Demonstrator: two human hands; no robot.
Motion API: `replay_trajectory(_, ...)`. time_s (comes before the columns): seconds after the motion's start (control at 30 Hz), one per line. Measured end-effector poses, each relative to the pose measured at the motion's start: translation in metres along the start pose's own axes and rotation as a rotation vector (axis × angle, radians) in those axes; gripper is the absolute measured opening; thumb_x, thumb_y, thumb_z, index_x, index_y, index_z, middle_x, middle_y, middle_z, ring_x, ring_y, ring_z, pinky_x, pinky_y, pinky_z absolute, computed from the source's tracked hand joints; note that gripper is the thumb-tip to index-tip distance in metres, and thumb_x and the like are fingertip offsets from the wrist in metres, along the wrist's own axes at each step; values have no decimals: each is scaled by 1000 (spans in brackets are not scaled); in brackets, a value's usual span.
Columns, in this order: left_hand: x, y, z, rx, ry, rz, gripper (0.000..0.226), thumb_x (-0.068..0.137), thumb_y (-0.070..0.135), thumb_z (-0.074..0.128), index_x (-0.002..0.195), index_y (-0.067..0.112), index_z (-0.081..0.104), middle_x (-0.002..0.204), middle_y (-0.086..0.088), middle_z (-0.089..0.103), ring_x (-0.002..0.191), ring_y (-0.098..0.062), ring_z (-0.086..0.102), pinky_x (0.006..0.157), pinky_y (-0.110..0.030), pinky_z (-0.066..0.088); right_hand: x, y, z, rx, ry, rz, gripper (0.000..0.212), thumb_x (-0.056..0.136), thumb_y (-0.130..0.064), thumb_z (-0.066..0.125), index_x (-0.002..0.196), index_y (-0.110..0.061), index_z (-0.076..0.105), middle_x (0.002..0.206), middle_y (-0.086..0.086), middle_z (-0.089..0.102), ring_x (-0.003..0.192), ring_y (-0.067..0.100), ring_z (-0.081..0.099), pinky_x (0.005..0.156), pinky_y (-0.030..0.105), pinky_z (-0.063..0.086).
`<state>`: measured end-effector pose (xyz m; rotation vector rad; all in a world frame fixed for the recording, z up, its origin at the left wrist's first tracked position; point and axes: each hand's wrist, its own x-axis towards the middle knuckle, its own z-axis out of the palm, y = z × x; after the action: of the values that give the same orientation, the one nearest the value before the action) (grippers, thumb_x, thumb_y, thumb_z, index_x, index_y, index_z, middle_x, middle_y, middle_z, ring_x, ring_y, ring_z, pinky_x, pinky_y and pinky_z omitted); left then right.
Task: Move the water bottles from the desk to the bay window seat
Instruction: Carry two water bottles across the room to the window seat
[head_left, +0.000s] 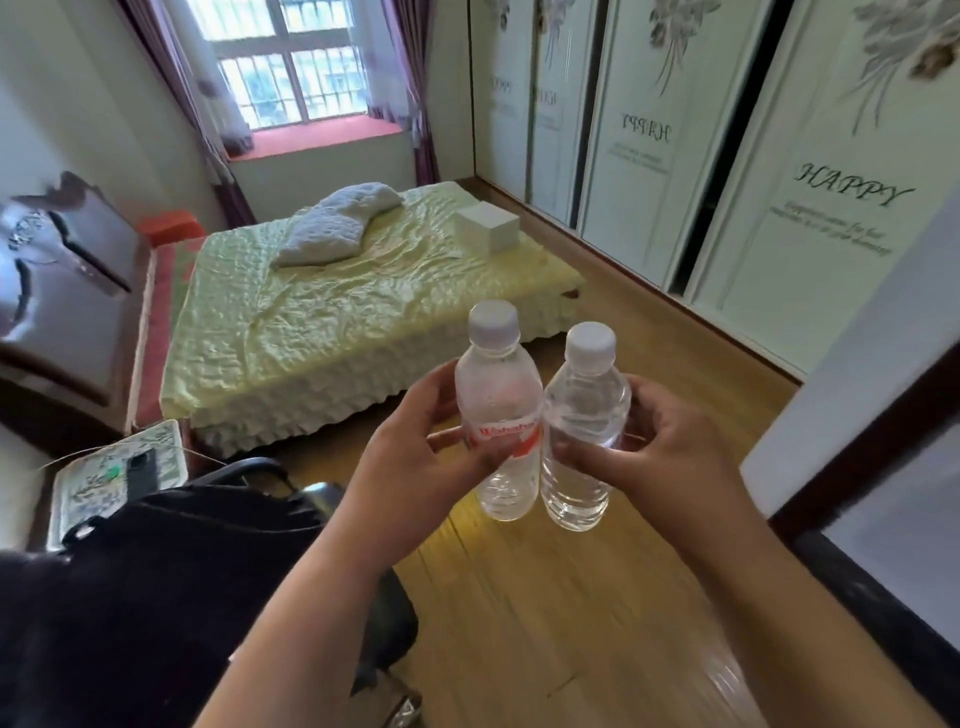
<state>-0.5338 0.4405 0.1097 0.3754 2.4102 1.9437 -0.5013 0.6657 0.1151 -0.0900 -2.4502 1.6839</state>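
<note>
My left hand (410, 447) grips a clear water bottle with a red and white label (497, 415), held upright in front of me. My right hand (670, 447) grips a second clear water bottle without a label (582, 421), also upright. The two bottles touch side by side, both with white caps. The bay window seat (322, 136), covered in red, lies at the far end of the room under the barred window, beyond the bed.
A bed with a pale green cover (343, 317) carries a white pillow (332, 226) and a white box (487, 227). Wardrobe doors (779, 171) line the right. Wooden floor (545, 597) runs between them. A dark chair with a black bag (171, 571) is at my lower left.
</note>
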Motion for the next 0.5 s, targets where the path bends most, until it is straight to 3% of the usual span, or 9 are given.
replay_trajectory(0.17,44,-13,25,44,-112,-15,78,76,46,87,144,39,50,132,15,68,124,-8,64,104,-44,52,23,19,-25,-5,61,69,56,69,-31,94,118,-39,68,101,-25,75,91,-7,70,74,16,53)
replay_trajectory(0.5,163,-47,39,33,-300,-17,72,82,33,85,144,35,50,129,17,68,122,-5,64,106,-44,52,99,48,-33,29,241,226,58,69,-27,94,120,-37,67,106,-24,75,97,-4,70,82,24,54)
